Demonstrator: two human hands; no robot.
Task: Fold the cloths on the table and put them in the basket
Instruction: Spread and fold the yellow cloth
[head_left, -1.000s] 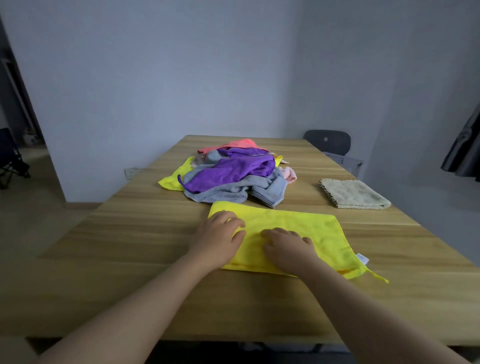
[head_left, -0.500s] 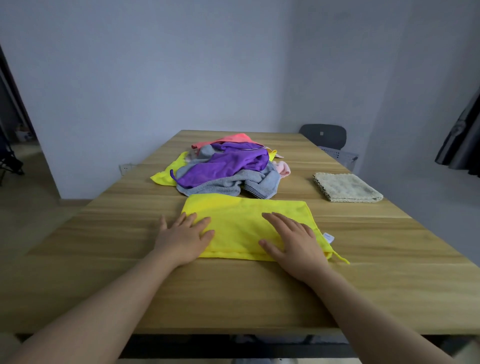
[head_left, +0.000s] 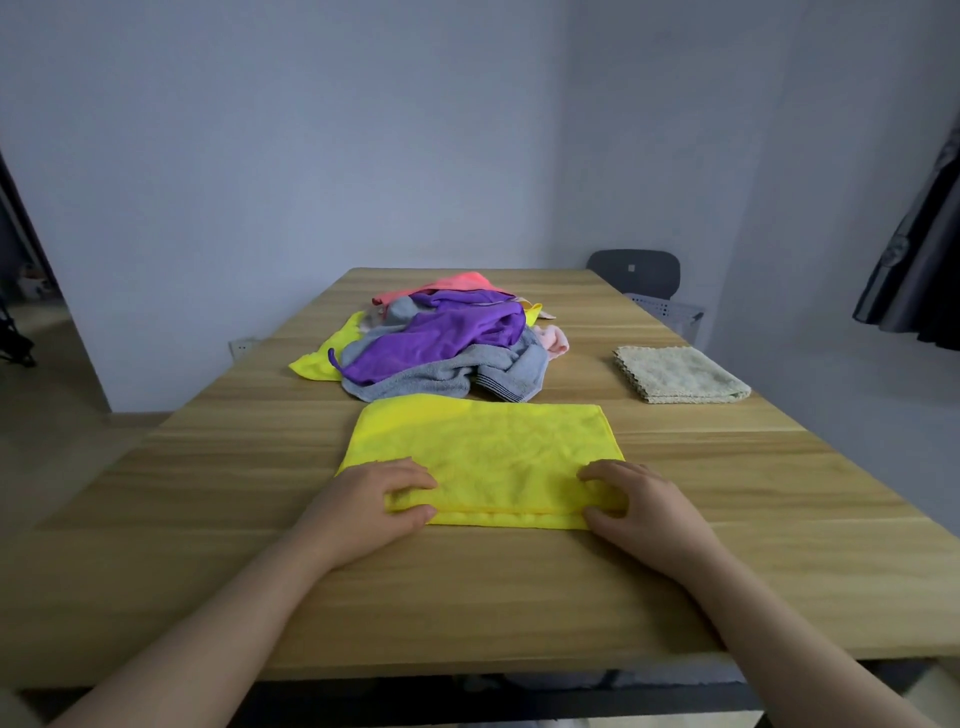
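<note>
A yellow cloth (head_left: 483, 452), folded once into a wide rectangle, lies flat on the wooden table (head_left: 208, 571) in front of me. My left hand (head_left: 371, 506) pinches its near left corner between thumb and fingers. My right hand (head_left: 631, 506) pinches the near right corner the same way. Behind the cloth sits a loose pile of cloths (head_left: 447, 343): purple on top, grey, pink, coral and another yellow one. A folded beige cloth (head_left: 680, 374) lies at the right. No basket is in view.
A dark chair (head_left: 636, 273) stands past the table's far right corner, with a perforated grey object (head_left: 670, 309) beside it. A dark curtain (head_left: 919, 265) hangs at the right. A doorway opens at the far left. The wall stands just behind the table's far end.
Both hands lay flat on the yellow cloth before; now they have slid to its near corners and curled to pinch them. The cloth lies squarer to me.
</note>
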